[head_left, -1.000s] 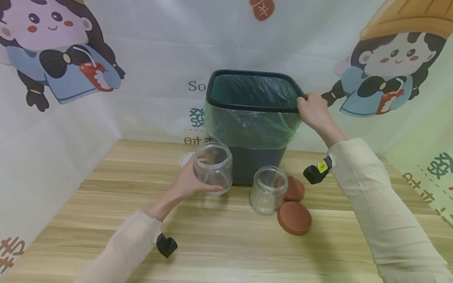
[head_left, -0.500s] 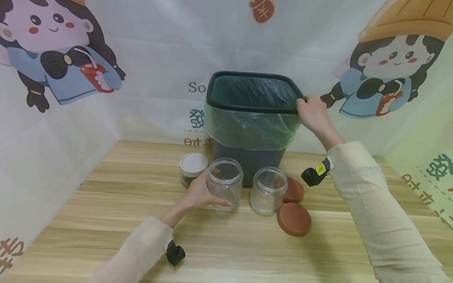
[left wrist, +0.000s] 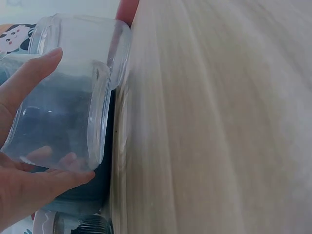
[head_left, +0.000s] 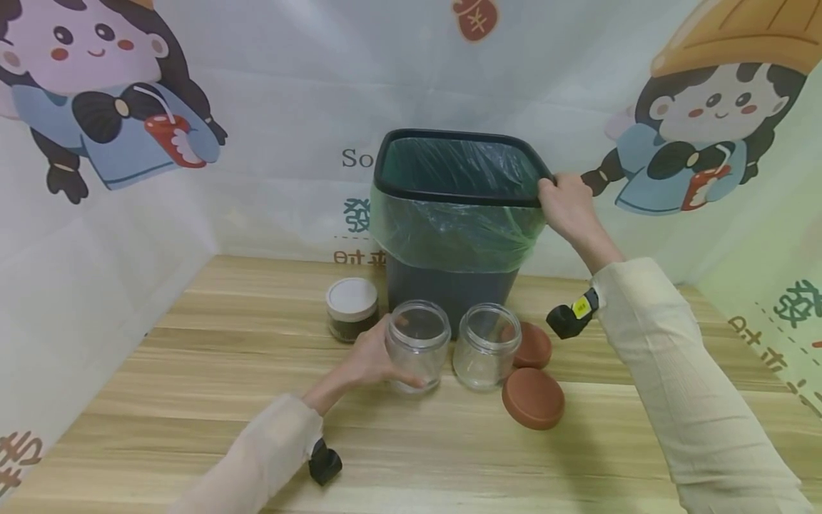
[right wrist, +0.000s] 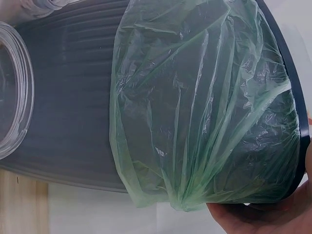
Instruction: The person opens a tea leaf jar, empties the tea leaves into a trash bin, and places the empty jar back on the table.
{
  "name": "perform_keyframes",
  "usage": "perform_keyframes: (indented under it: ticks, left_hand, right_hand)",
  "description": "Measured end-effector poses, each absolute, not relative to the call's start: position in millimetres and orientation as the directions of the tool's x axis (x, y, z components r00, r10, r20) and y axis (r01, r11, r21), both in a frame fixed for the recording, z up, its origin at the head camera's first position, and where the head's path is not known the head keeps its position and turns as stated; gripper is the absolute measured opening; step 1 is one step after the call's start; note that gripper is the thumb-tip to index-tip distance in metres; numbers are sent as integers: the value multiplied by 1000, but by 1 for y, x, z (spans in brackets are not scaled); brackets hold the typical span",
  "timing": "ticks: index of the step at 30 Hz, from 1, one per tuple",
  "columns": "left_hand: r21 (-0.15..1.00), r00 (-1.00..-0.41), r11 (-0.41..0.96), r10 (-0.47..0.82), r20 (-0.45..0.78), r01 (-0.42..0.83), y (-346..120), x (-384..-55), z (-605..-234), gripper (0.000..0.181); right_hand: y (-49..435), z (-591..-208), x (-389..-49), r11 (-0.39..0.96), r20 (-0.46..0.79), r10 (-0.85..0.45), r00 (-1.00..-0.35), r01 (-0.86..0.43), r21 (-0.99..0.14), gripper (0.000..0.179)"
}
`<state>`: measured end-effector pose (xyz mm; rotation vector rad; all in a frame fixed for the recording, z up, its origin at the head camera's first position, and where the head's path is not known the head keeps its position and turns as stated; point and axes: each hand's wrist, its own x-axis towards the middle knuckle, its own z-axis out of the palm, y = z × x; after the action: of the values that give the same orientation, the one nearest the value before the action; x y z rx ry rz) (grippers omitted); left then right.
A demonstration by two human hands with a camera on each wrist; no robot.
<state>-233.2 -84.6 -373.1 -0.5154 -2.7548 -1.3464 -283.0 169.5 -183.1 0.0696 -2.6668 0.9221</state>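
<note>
My left hand grips a lidless clear glass jar by its side, low over the wooden table in front of the bin. In the left wrist view the thumb and fingers spread around the jar's wall. A second lidless glass jar stands just to its right. My right hand holds the right corner of the black rim of a dark trash can. A green plastic liner is folded over that rim and hangs down outside.
Two reddish-brown round lids lie right of the second jar, one partly behind it. A small jar with a white lid and dark contents stands left of the bin. A printed curtain hangs behind the wooden table.
My left hand has carried the glass jar right and down, close beside the second jar. The white-lidded jar behind it has come into full view. My right hand stays at the rim.
</note>
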Motion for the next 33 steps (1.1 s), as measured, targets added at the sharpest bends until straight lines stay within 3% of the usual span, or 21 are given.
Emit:
perform_keyframes:
  ticks: [33]
  left_hand:
    - [758, -916, 536, 346, 204, 371, -73, -235, -385, 95]
  right_hand:
    - [170, -184, -281, 784, 310, 50, -949, -155, -601, 28]
